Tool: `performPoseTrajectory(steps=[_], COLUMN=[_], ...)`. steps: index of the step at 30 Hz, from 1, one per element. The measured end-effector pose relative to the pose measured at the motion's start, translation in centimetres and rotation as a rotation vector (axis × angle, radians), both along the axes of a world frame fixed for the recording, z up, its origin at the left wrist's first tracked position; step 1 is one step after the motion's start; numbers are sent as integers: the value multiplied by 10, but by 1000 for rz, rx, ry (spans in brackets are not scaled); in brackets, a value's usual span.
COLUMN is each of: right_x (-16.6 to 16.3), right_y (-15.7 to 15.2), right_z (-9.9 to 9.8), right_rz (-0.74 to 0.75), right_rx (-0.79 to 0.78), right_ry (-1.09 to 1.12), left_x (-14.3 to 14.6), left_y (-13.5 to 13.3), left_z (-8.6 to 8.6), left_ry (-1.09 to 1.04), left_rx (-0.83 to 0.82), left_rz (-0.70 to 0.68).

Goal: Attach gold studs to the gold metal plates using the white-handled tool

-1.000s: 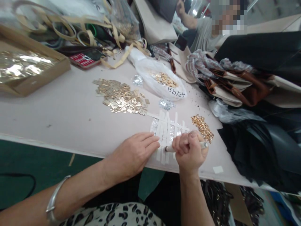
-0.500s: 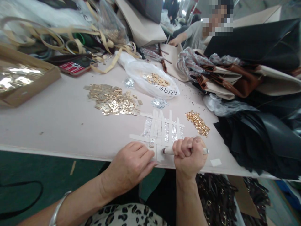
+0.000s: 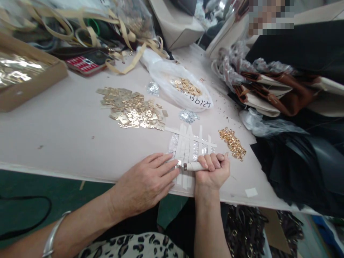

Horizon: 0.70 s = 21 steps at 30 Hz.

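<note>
White dark-tipped tool nearer plate

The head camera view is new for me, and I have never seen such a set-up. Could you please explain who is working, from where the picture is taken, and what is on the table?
There is no machine here, only a person's left hand and right hand, both bare. The camera is worn on that person's head and looks forward and down. The right hand is closed around a white, rod-shaped tool with a dark tip. The left hand has its fingers stretched toward a small, shiny metal piece. On the pale, flat table lie crossed white strips, a heap of flat, gold-coloured metal plates, a white plastic bag with gold-coloured pieces in it and, at the right, a pile of small, gold-coloured metal parts.
</note>
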State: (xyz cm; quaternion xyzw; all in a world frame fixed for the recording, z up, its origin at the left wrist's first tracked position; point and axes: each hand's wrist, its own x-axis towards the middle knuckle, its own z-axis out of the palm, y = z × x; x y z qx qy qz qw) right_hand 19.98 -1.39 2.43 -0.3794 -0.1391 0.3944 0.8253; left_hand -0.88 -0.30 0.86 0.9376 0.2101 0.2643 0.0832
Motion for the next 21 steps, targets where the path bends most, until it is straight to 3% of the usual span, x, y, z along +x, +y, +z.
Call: performPoseTrajectory(steps=[13,17,21], right_x=[-7,-21,-45], right_y=[-1,-1,-7], right_z=[2,15,25], right_rz=[17,74,242], right_rx=[61,101,165], right_ry=[19,-149,-498], left_x=[3,5,3], left_y=[2,1,2], left_z=[-7,-6,-5], left_ry=[-31,-65,-83], left_rx=[-78,-93,-138], left_rz=[-9,2,3])
